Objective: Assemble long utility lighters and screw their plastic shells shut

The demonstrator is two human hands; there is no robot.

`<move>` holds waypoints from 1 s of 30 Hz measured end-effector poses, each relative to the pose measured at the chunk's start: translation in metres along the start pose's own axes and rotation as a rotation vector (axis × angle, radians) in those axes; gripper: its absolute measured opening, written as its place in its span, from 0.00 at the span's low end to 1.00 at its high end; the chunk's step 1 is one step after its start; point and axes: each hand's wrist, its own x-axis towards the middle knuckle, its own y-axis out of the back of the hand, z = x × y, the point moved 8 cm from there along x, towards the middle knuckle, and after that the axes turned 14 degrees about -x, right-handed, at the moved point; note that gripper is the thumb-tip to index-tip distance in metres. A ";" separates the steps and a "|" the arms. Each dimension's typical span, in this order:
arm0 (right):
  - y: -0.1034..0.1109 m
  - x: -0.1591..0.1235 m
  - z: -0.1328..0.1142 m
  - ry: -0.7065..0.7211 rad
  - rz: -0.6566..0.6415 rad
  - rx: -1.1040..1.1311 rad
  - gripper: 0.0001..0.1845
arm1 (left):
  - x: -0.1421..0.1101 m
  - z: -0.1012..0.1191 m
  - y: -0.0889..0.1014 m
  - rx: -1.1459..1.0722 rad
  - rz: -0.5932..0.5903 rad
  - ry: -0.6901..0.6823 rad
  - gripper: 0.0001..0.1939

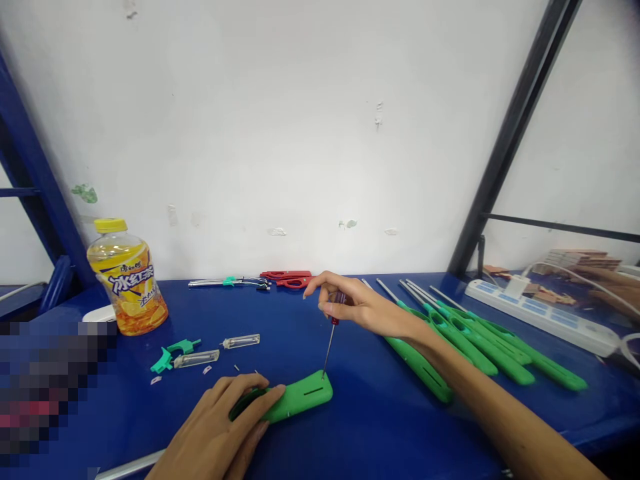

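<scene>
My left hand [225, 413] is closed around the trigger end of a green long-necked gas lighter [303, 399], pressing it onto the blue table. The lighter's metal tube [133, 465] sticks out to the left below my wrist. In my right hand [360, 303] is a screwdriver [329, 347] with a dark red handle, pinched between the fingers. It stands nearly upright, its tip at the screw hole near the lighter's right end. Behind my left hand lie clear fuel tanks [197, 359], green trigger pieces [175, 353] and a small screw [237, 367].
Several green lighters [465, 343] lie at right, partly behind my right forearm. A white power strip [543, 317] is beyond them. Red lighter shells [286, 279] and metal tubes [220, 283] rest by the wall. A drink bottle [131, 287] stands at left.
</scene>
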 end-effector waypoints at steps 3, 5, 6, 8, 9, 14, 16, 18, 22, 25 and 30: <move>0.000 -0.003 -0.010 0.016 -0.010 -0.051 0.14 | -0.002 -0.003 -0.002 0.011 0.031 -0.037 0.20; -0.002 -0.005 -0.019 0.031 -0.022 -0.071 0.15 | -0.002 -0.005 -0.004 0.010 0.023 -0.033 0.20; -0.003 -0.006 -0.023 0.042 -0.030 -0.068 0.15 | -0.002 -0.006 -0.004 0.007 0.021 -0.037 0.20; -0.007 -0.008 -0.031 0.061 -0.053 -0.023 0.16 | -0.002 -0.005 -0.004 -0.001 0.027 -0.041 0.19; -0.009 -0.008 -0.034 0.068 -0.069 0.016 0.15 | -0.001 -0.005 -0.004 -0.005 0.030 -0.044 0.19; -0.016 -0.008 -0.034 0.068 -0.179 0.220 0.19 | -0.002 -0.005 -0.004 -0.006 0.012 -0.049 0.19; -0.017 -0.008 -0.032 0.067 -0.215 0.261 0.17 | -0.003 -0.005 -0.003 0.006 0.014 -0.056 0.20; -0.018 -0.007 -0.031 0.073 -0.243 0.303 0.17 | -0.004 -0.005 -0.003 0.010 0.014 -0.066 0.20; -0.028 -0.009 -0.034 0.108 -0.360 0.418 0.20 | -0.001 -0.005 -0.004 0.012 0.006 -0.072 0.20; -0.032 -0.009 -0.033 0.130 -0.385 0.489 0.20 | 0.000 -0.005 -0.005 0.019 0.001 -0.072 0.20; -0.032 -0.001 -0.018 0.085 -0.305 0.632 0.25 | -0.001 -0.006 -0.005 0.028 0.005 -0.077 0.20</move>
